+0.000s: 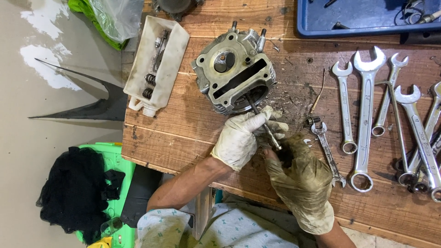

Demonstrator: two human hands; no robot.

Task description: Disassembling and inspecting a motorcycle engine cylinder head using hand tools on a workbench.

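Gloved left hand (239, 140) and right hand (298, 177) pinch a valve stem (262, 120) angled into the cylinder head (234, 76) on the workbench (183, 124); greasy gloves risk a slip.

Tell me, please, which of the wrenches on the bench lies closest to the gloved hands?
The small dark wrench, the short one lying just beside the right hand. The other wrenches are longer, shiny combination spanners laid farther out along the wooden bench, away from both hands.
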